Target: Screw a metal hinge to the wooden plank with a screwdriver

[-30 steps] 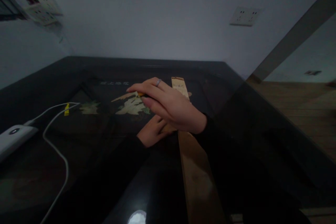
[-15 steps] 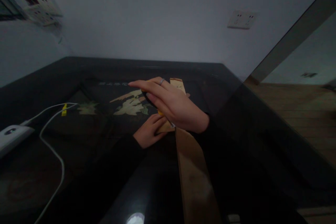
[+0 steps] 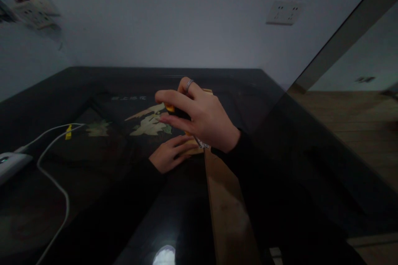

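I locate the cardboard strip [image 3: 228, 207] below the right hand [image 3: 203, 116], extending nearward. The right fingers, now more bent, grip a yellow-and-black tool [image 3: 169, 108]; the strip's printed patch shows better, so I judge monitoring easier. The left hand's [image 3: 169, 153] fingers rest on cardboard; pinching: cannot tell.

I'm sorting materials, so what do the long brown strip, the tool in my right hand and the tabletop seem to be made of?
Brown strip: probably cardboard, given its dull tan surface; thin wood is possible.
Tool: black and yellow handle, likely plastic by its colouring.
Tabletop: glossy black, perhaps glass or lacquer, judging by the bright reflection.
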The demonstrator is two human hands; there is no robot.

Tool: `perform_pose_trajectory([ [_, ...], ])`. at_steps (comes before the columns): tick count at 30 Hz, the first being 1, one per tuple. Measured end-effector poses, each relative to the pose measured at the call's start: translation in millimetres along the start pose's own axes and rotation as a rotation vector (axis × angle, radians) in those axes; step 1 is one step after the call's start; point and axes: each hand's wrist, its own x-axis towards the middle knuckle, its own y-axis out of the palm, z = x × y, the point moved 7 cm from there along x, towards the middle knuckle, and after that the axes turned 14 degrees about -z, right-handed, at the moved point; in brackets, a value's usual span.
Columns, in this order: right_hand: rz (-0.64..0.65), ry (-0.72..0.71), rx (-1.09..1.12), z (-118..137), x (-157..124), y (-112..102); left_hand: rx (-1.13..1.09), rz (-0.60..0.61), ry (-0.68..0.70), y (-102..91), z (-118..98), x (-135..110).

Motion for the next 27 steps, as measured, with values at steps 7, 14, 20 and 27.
perform_pose_trajectory([
  [7, 0.060, -0.008, 0.165, 4.2, -3.5, 4.3, 0.023, 0.018, 0.025, -1.3, -2.0, 1.8],
  [14, 0.087, 0.006, 0.189, 0.3, -1.7, 4.8, 0.014, 0.013, 0.028, -2.0, -2.9, 0.9],
  [20, 0.067, -0.027, 0.194, -1.1, -1.5, 2.5, 0.007, 0.020, 0.016, -3.4, -4.1, 2.6],
  [27, 0.074, -0.033, 0.189, -1.4, -2.6, 3.0, 0.004, 0.019, 0.023, -3.7, -3.7, 2.4],
])
